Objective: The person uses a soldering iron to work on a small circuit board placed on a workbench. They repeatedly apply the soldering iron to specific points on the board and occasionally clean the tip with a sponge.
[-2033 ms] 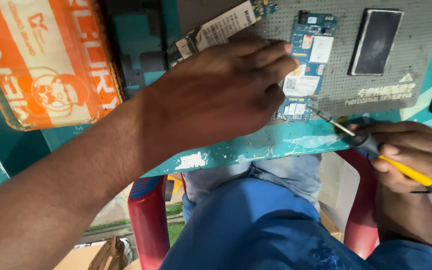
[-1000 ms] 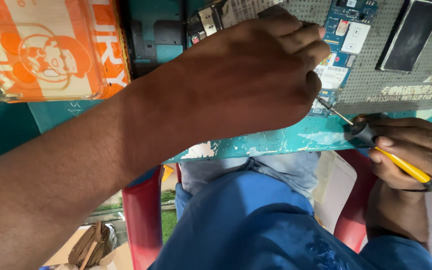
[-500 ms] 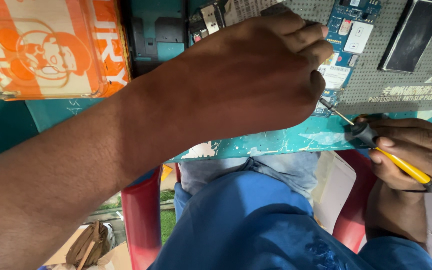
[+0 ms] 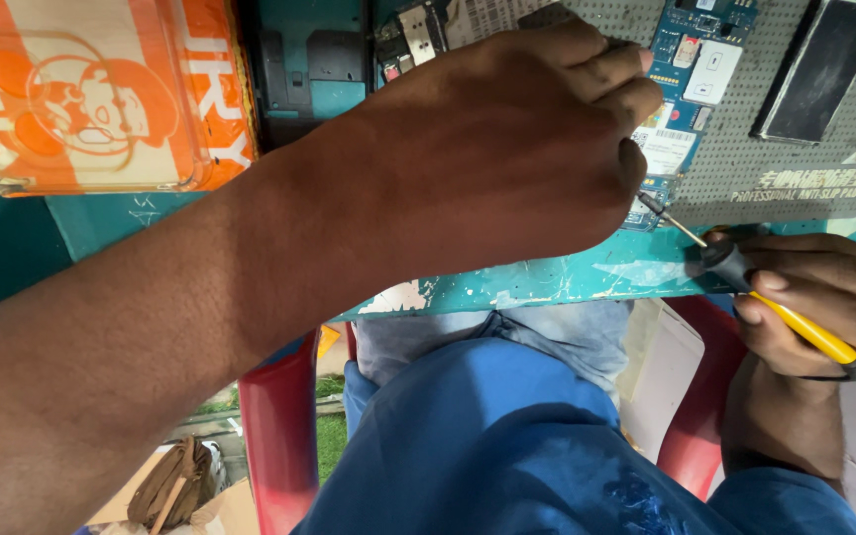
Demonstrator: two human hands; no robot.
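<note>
The left hand (image 4: 507, 159) pins the thin, fragile board (image 4: 691, 94) by its edges, while right hand (image 4: 824, 297) fingers (image 4: 780, 282) pinch the light screwdriver (image 4: 745, 277), tip at 10 o'clock.

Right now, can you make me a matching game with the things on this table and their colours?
Things:
1. screwdriver handle
2. circuit board
3. perforated mat
4. plastic box

Colours:
a. grey
b. orange and cream
c. yellow
d. blue

Pairs: 1-c, 2-d, 3-a, 4-b. The right hand holds the screwdriver; the left hand presses on the circuit board.
</note>
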